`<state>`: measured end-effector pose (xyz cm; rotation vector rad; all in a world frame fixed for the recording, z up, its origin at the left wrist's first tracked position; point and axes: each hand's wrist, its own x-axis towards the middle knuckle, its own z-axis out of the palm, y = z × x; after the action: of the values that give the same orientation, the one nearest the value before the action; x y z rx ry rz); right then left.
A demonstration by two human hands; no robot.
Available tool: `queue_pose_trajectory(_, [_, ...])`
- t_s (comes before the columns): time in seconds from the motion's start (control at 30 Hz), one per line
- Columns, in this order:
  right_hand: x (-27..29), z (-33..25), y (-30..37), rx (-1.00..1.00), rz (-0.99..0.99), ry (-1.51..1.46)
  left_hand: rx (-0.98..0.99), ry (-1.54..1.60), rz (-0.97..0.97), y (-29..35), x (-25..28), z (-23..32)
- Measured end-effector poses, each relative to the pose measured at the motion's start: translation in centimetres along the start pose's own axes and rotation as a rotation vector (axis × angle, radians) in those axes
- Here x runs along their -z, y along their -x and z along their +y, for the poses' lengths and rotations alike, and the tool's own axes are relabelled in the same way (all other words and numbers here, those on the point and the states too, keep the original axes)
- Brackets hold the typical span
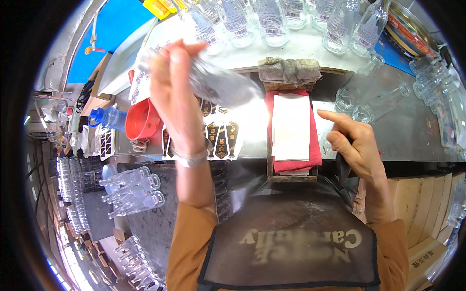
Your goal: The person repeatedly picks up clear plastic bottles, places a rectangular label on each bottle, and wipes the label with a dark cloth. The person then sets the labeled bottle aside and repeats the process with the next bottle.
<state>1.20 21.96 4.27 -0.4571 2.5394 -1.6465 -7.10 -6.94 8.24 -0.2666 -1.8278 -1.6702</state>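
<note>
Glass bottle (228, 86), upper ctr. of frame, blurred; L hand (172, 77) part-curled round it. R hand (357, 145), ctr. right, half-curled; contents can't tell. Prob. rigid, slick, breakable, mod. wt.; grip mid-body.

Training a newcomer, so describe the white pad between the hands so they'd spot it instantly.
On the metal workbench, look at the front edge between the left hand and the right hand. A folded red cloth lies there, with the white pad on top. Unlike the rumpled grey rag beyond, it's flat, oblong and plain white.
</note>
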Motion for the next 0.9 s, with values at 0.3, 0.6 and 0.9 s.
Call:
queue_pose_trajectory(0.3, [2.6,1.2,3.3,-0.087,0.256,-0.065,-0.166,-0.034,-0.205,-10.0,-0.6,-8.7])
queue_pose_trajectory(0.6, [7.9,1.8,3.4,0.054,0.871,0.057,-0.259,-0.325,-0.084,-11.7,-1.3,-10.9])
queue_pose_trajectory(0.9, [10.7,6.8,0.4,-0.062,0.588,0.455,-0.384,-0.16,0.041,-0.9,-4.4,-2.4])
